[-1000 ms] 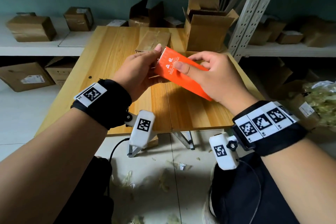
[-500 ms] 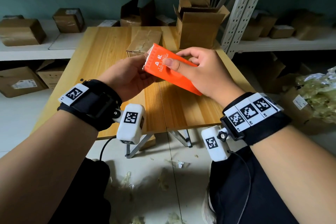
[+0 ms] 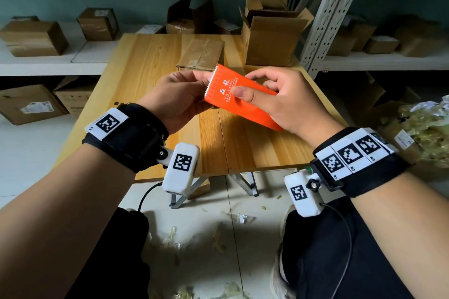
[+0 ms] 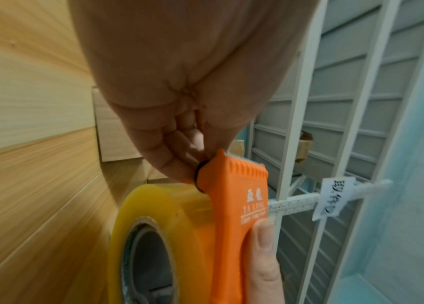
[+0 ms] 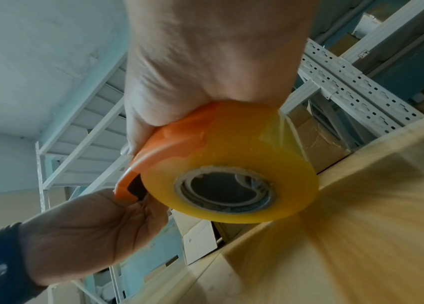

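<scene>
An orange tape dispenser [image 3: 240, 111], loaded with a yellowish tape roll [image 4: 163, 236], is held in the air above the middle of the bench [image 3: 145, 75], clear of its surface. It is gripped by the right hand [image 3: 289, 107], whose fingers [image 3: 257, 75] are curled round the body, the thumb pressed on the printed face. Its toothed end is pinched by the curled fingers of the left hand [image 3: 177, 97]. On the far side of the bench a closed cardboard box [image 3: 200, 54] and an open carton [image 3: 269, 39] are seen.
</scene>
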Demonstrator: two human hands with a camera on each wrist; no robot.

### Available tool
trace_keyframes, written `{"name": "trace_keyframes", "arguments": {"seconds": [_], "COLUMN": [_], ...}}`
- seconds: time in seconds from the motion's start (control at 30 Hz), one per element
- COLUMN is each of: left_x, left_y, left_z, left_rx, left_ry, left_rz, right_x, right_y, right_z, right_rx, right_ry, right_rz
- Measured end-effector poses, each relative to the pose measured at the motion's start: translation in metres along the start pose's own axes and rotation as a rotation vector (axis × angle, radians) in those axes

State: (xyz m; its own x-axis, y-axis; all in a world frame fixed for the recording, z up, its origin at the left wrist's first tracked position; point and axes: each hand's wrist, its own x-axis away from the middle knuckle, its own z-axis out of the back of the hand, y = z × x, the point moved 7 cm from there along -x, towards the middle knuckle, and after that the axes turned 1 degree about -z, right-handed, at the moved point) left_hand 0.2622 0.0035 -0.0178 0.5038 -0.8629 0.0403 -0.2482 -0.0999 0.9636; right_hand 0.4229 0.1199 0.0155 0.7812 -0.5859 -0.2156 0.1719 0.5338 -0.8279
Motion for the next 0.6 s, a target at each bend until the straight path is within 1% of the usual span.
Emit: {"name": "trace_keyframes", "arguments": {"seconds": [0.13, 0.3, 0.37, 0.43, 0.47, 0.53, 0.6], "left_x": [0.006, 0.012, 0.007, 0.005, 0.006, 0.009, 0.012], "left_y": [0.01, 0.009, 0.017, 0.03, 0.035, 0.037, 0.032], "left_z": [0.005, 0.009, 0.03, 0.066, 0.082, 0.097, 0.094], "left_rx": [-0.008, -0.026, 0.016, 0.072, 0.082, 0.059, 0.003], "left_ry": [0.055, 0.055, 0.133, 0.255, 0.294, 0.284, 0.238], "left_rz": [-0.059, -0.072, -0.104, -0.135, -0.141, -0.143, -0.138], "right_x": [0.002, 0.006, 0.008, 0.012, 0.014, 0.02, 0.024], "right_y": [-0.007, -0.006, -0.005, -0.003, -0.002, 0.002, 0.007], "right_z": [0.0, -0.006, -0.003, 0.006, 0.013, 0.024, 0.027], "right_rx": [-0.037, -0.033, -0.043, -0.006, 0.027, 0.1, 0.172], "right_ry": [-0.001, -0.032, -0.028, -0.001, 0.017, 0.038, 0.034], "right_rz": [0.02, 0.032, 0.018, -0.003, -0.01, -0.025, -0.045]}}
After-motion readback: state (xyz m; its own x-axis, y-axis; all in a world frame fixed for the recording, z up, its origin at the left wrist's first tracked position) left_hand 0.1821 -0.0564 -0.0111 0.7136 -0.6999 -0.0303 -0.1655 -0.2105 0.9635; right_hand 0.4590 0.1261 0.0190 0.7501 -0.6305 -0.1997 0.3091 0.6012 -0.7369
